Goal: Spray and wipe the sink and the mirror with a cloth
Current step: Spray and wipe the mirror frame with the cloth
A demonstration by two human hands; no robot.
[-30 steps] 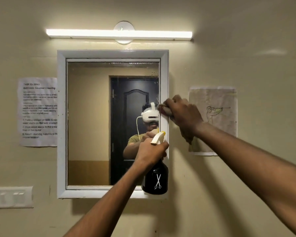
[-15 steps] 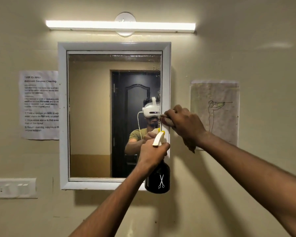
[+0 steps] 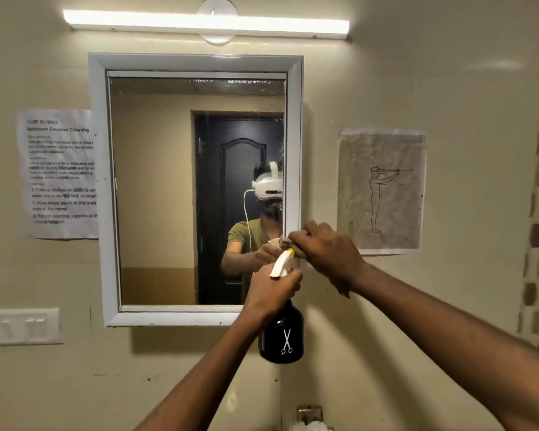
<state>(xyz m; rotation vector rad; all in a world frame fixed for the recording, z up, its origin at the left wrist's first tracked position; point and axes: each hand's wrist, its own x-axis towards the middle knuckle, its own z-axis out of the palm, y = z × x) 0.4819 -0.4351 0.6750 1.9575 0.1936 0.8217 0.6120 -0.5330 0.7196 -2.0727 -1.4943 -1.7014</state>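
A white-framed mirror (image 3: 156, 188) hangs on the cream wall straight ahead. My left hand (image 3: 271, 290) grips the neck of a black spray bottle (image 3: 282, 334) with a white and yellow trigger head, held upright before the mirror's lower right corner. My right hand (image 3: 330, 253) presses a small bunched cloth (image 3: 285, 243), mostly hidden by the fingers, against the right side of the mirror frame, just above the bottle's nozzle. The sink is out of view.
A printed task sheet (image 3: 59, 172) is taped left of the mirror and a line drawing (image 3: 381, 189) to its right. A tube light (image 3: 206, 24) runs above. A switch plate (image 3: 19, 326) sits lower left. A metal fitting (image 3: 308, 413) shows at the bottom edge.
My right hand with the cloth has slid down the right side of the mirror frame, closing on the bottle's nozzle. My left hand has held the bottle in the same place.
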